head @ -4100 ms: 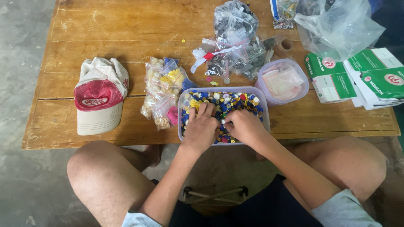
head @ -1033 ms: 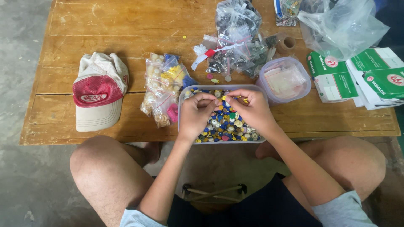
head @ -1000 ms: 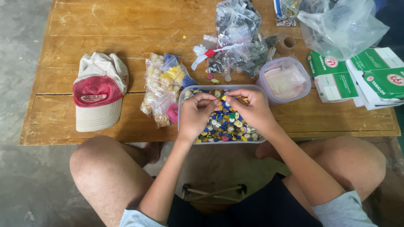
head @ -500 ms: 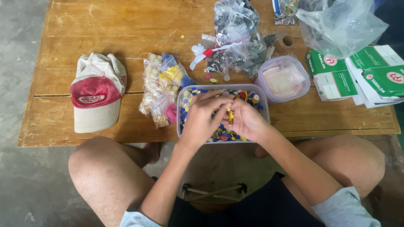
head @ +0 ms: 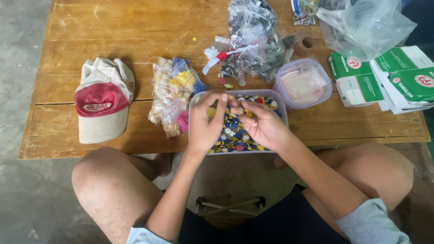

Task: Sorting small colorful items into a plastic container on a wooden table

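Over the clear plastic tub (head: 281,106) of colourful buttons (head: 235,135) at the counter (head: 113,27) edge, left hand (head: 207,124) and right hand (head: 262,125) meet, fingertips pinching something tiny I can't make out, probably to catch spills.

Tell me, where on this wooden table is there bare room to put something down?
The widest bare patch is the far left of the table, beyond the cap and left of the heap of clear bags. A narrow strip runs along the near edge right of the button tray. The right end is crowded with the round tub and green boxes.
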